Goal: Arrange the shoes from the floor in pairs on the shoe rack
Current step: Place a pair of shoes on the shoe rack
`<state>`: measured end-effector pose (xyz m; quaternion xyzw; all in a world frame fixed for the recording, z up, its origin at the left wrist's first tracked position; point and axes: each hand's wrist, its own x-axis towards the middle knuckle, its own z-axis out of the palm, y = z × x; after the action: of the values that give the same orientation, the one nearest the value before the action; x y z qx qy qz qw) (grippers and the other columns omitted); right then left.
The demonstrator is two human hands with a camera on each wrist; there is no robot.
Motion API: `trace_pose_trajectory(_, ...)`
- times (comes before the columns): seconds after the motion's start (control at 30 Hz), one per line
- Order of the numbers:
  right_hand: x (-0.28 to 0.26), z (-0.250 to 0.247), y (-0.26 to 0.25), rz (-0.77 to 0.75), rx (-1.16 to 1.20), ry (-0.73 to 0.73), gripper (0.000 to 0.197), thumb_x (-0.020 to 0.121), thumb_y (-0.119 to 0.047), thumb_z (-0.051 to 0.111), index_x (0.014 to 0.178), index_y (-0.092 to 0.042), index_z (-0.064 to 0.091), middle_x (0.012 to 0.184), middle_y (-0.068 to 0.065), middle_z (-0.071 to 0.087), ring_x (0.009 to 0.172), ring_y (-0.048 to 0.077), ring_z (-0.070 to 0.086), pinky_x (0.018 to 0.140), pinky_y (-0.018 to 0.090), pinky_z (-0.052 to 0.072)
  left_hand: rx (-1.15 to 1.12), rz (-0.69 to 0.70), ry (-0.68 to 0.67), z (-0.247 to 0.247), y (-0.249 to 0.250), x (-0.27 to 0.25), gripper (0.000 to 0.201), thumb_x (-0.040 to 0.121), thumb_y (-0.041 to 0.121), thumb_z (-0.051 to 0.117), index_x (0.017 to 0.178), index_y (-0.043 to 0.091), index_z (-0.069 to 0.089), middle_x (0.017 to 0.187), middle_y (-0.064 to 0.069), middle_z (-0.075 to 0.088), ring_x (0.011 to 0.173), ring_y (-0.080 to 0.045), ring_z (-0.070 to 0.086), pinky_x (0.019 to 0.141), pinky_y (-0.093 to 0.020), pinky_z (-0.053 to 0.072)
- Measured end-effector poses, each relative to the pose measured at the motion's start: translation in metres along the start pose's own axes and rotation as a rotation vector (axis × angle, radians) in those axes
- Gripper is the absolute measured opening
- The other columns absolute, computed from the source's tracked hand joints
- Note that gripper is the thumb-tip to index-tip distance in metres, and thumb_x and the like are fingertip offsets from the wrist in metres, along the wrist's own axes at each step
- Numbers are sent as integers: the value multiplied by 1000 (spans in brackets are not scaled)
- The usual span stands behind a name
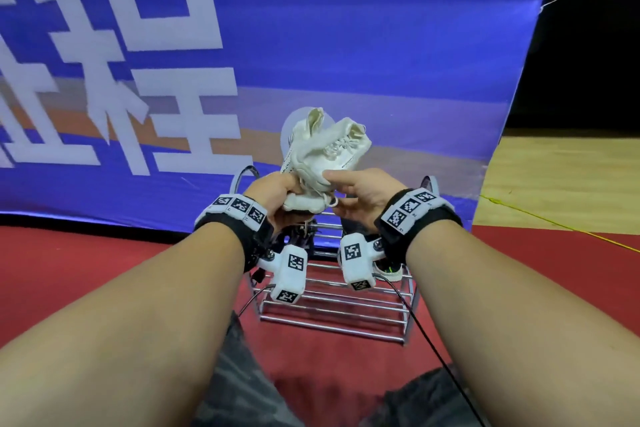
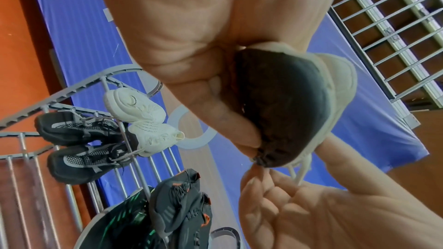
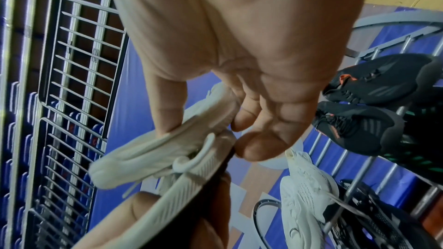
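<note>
Above the metal shoe rack (image 1: 333,317) I hold a white sneaker (image 1: 323,152) heel-up. My left hand (image 1: 273,191) grips its toe, fingers curled over the dark sole (image 2: 282,105). My right hand (image 1: 353,188) pinches the shoe's side (image 3: 167,150) between thumb (image 3: 169,113) and fingers. On the rack's top tier lies a second white sneaker (image 2: 141,120), beside a black-and-grey mesh pair (image 2: 79,139). A black pair with orange accents (image 3: 359,118) sits at the other end. My hands hide most of the top tier in the head view.
A blue banner (image 1: 346,45) hangs right behind the rack. Red carpet (image 1: 69,270) covers the floor around it. A black shoe with green marks (image 1: 390,270) sits on a lower tier. A metal grid fence (image 2: 383,26) stands beyond the banner.
</note>
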<state>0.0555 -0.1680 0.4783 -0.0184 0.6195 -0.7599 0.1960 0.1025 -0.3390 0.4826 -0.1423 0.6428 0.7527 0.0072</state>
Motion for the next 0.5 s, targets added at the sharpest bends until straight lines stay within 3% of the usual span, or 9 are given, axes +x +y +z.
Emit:
trace_pose_trajectory(0.07, 11, 5, 5, 23, 60, 11, 25, 86, -14, 80, 108, -9, 70, 91, 9, 71, 67, 19, 64, 57, 28, 55, 21, 8, 15, -8, 2, 2, 37, 85, -4, 48, 117, -2, 66, 104, -27, 71, 83, -37, 71, 66, -48, 65)
trace_pose_trajectory(0.13, 22, 8, 9, 48, 172, 36, 24, 93, -10, 71, 116, -5, 66, 89, 11, 74, 85, 25, 70, 76, 39, 62, 66, -16, 41, -19, 2, 6, 37, 77, 0, 54, 112, -6, 64, 103, -32, 68, 84, -44, 71, 77, -59, 62)
trace_pose_trajectory(0.2, 34, 5, 13, 53, 304, 61, 30, 96, -6, 59, 126, -2, 59, 109, 18, 75, 103, 38, 72, 87, 60, 59, 72, -43, 78, -37, -4, 13, 34, 71, 2, 57, 103, -6, 62, 101, -32, 65, 86, -45, 70, 81, -62, 61)
trace_pose_trajectory(0.27, 44, 2, 17, 38, 363, 81, 37, 96, -4, 52, 132, -5, 56, 120, 20, 73, 106, 42, 72, 88, 70, 54, 54, -62, 150, -57, -11, 20, 22, 75, 3, 57, 96, 0, 61, 98, -26, 63, 81, -39, 68, 76, -56, 62)
trace_pose_trajectory(0.37, 54, -2, 25, 10, 337, 92, 30, 100, -4, 49, 125, -14, 61, 120, 16, 74, 108, 40, 72, 92, 70, 52, 9, -72, 308, -92, -25, 23, 27, 76, 5, 60, 102, 3, 65, 106, -24, 66, 84, -36, 69, 81, -56, 63)
trace_pose_trajectory(0.43, 56, 0, 34, 39, 272, 69, 28, 101, -8, 51, 126, -15, 64, 119, 14, 75, 109, 38, 72, 95, 65, 54, -132, -102, 407, -115, -31, 20, 41, 76, 3, 57, 116, -1, 64, 108, -24, 69, 81, -36, 71, 67, -50, 65)
trace_pose_trajectory(0.5, 62, 2, 47, 96, 157, 40, 32, 96, -11, 60, 128, -8, 66, 119, 15, 75, 110, 36, 72, 99, 58, 54, -189, -118, 520, -137, -37, 11, 44, 77, 3, 53, 120, 1, 63, 107, -22, 71, 76, -34, 72, 54, -40, 62)
